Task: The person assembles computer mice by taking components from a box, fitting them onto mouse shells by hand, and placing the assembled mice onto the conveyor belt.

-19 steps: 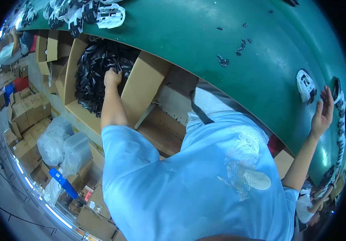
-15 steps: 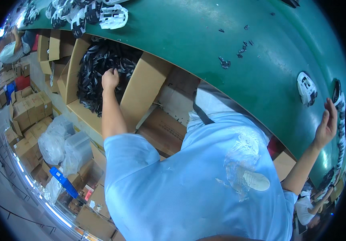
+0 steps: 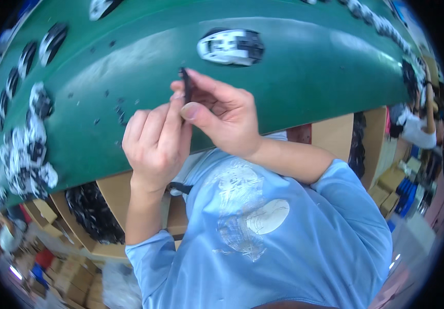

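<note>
A narrow black plastic-looking piece (image 3: 186, 85) stands upright between my two hands, above the green table. My right hand (image 3: 229, 116) pinches it between thumb and fingers. My left hand (image 3: 155, 141) is closed beside it, its fingertips against the same piece; its lower end is hidden by my fingers. Beyond my hands, a white and black oval part (image 3: 231, 47) lies on the green tabletop (image 3: 304, 67), slightly blurred and apart from both hands.
Several black bits (image 3: 121, 114) are scattered left of my hands. A pile of black and white parts (image 3: 26, 149) lies at the table's left end. Below the edge, a carton of black pieces (image 3: 93, 213) stands left. A co-worker (image 3: 417, 126) is at far right.
My left hand has come out of the carton of black pieces and up over the table. My right hand has moved in to meet it, and a black piece is now held. The view has turned right.
</note>
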Tool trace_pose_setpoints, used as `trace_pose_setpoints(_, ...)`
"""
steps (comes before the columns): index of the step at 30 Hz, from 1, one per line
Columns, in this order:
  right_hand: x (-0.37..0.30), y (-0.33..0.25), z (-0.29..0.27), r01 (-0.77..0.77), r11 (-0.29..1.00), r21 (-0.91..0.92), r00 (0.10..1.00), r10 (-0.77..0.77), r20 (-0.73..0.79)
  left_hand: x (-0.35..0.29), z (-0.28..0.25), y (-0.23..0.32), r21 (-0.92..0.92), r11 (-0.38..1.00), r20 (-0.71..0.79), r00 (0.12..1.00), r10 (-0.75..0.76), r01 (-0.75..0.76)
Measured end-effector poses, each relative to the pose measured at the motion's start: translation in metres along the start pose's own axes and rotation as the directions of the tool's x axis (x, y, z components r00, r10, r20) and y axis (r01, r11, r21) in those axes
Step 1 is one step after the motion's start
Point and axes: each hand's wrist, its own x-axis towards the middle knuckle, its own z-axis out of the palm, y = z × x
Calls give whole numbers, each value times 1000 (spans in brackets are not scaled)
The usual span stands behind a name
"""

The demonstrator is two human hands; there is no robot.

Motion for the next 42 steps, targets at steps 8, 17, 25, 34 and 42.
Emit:
trace_pose_setpoints(8,1,-53,-140,203,956,-212,855,-278,-437,80,75,-16,-57,992,326,937,123,-110)
trace_pose_setpoints(17,26,-72,-139,539,494,-683,841,-366,399,67,65,-28,-350,931,164,972,166,-100)
trace_pose_setpoints(25,32,-48,-113,565,527,-635,822,-298,485,48,70,-26,-262,965,-20,999,31,-35)
trace_pose_setpoints(34,39,-61,-112,552,439,-709,830,-204,519,48,77,-29,-321,946,43,998,-34,47)
trace_pose_setpoints(42,40,-68,-121,569,482,-667,809,-184,558,56,70,-25,-364,921,224,973,-59,140)
